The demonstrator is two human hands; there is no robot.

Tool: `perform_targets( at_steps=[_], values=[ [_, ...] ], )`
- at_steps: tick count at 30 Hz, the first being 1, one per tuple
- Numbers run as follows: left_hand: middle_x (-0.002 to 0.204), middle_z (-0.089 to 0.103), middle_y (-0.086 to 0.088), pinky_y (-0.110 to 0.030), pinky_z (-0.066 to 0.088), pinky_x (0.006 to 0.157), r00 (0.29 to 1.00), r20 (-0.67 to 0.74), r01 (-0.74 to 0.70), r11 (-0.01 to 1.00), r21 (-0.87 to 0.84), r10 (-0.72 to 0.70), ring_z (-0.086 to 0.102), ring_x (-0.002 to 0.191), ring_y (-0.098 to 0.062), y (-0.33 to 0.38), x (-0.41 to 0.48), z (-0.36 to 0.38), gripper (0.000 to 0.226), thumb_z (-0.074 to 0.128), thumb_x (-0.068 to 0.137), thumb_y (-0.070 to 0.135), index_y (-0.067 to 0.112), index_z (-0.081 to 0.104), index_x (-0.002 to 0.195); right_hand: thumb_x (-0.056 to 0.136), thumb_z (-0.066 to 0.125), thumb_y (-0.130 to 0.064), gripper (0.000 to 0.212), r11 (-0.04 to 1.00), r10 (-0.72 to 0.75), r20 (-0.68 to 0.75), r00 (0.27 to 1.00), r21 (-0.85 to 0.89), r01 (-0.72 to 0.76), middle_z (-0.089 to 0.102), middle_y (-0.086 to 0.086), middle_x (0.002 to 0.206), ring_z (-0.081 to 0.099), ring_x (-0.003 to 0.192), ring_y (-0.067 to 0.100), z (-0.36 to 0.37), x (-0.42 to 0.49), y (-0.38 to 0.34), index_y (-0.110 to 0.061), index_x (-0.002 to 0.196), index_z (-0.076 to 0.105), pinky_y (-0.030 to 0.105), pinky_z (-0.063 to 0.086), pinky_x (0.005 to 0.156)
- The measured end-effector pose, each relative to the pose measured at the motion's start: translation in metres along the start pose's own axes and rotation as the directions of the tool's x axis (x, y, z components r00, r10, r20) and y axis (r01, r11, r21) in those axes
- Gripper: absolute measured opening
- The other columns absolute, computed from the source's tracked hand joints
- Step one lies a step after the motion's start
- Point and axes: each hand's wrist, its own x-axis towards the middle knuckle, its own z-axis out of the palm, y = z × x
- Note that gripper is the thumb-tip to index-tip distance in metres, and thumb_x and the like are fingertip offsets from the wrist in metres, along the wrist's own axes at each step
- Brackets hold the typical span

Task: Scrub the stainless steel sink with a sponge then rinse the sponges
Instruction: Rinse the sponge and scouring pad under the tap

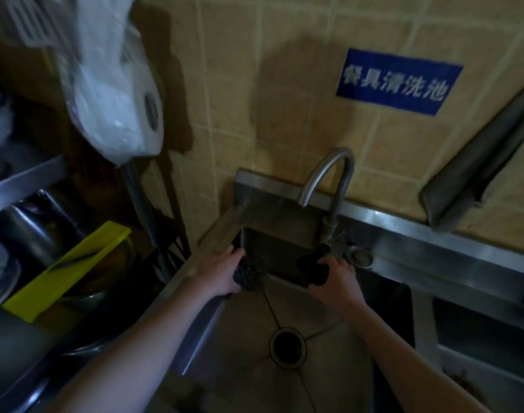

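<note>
The stainless steel sink (pixel 249 338) fills the lower middle of the head view, with a round dark drain (pixel 287 347) in its floor. My left hand (pixel 217 272) grips a dark wiry scouring pad (pixel 250 274) near the basin's back left corner. My right hand (pixel 336 281) holds a dark sponge (pixel 311 271) against the back wall, below the tap's base. A curved steel tap (pixel 329 180) arches over the basin from the rear ledge; whether water runs from it is hard to tell in the dim light.
A second basin (pixel 475 320) lies to the right behind a divider. A sink strainer (pixel 357 255) rests on the rear ledge. Left, a rack holds a yellow board (pixel 67 269), pots and bowls. A plastic bag of paper rolls (pixel 115 93) hangs above. A blue sign (pixel 397 81) hangs on the tiled wall.
</note>
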Motion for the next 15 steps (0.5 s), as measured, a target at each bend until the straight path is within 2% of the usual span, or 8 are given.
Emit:
perform_targets(
  at_steps=[3,5,10,15],
  values=[
    [0.118,0.044,0.003,-0.033,0.036,0.071,0.999,-0.039,0.028,0.998,0.059,-0.026,0.053,0.103,-0.025,-0.006,-0.013,-0.028,0.068,0.074,0.062,0.037,0.030,0.038,0.119,0.067,0.074,-0.035,0.067,0.999,-0.051,-0.006,0.999,-0.007,0.051,0.046,0.004,0.129,0.041,0.119,0.025,-0.009,-0.002,-0.022,-0.025,0.127,0.046,0.036,0.043,0.095],
    [0.117,0.044,0.003,-0.035,0.037,0.071,0.996,-0.067,0.057,0.995,0.086,-0.051,0.054,0.102,-0.025,-0.012,-0.023,-0.045,0.068,0.073,0.062,0.040,0.032,0.037,0.119,0.068,0.073,-0.036,0.068,0.996,-0.086,-0.003,0.996,-0.006,0.086,0.045,0.003,0.129,0.041,0.119,0.024,-0.009,-0.005,-0.037,-0.025,0.128,0.045,0.035,0.044,0.094],
    [0.120,0.044,0.002,-0.041,0.043,0.083,0.984,-0.109,0.151,0.984,0.096,-0.140,0.053,0.106,-0.028,-0.031,-0.052,-0.082,0.068,0.072,0.065,0.041,0.031,0.036,0.121,0.069,0.073,-0.034,0.067,0.985,-0.172,-0.014,0.985,0.005,0.172,0.044,-0.001,0.128,0.042,0.114,0.021,-0.001,-0.014,-0.072,-0.025,0.129,0.045,0.030,0.044,0.089],
    [0.117,0.044,-0.001,-0.037,0.041,0.074,0.972,-0.147,0.202,0.973,0.112,-0.185,0.055,0.103,-0.028,-0.052,-0.087,-0.116,0.066,0.073,0.065,0.039,0.028,0.038,0.120,0.070,0.074,-0.033,0.064,0.950,-0.310,-0.009,0.951,0.018,0.310,0.045,-0.006,0.129,0.044,0.112,0.018,0.004,-0.019,-0.111,-0.028,0.128,0.046,0.030,0.046,0.086]
  ],
)
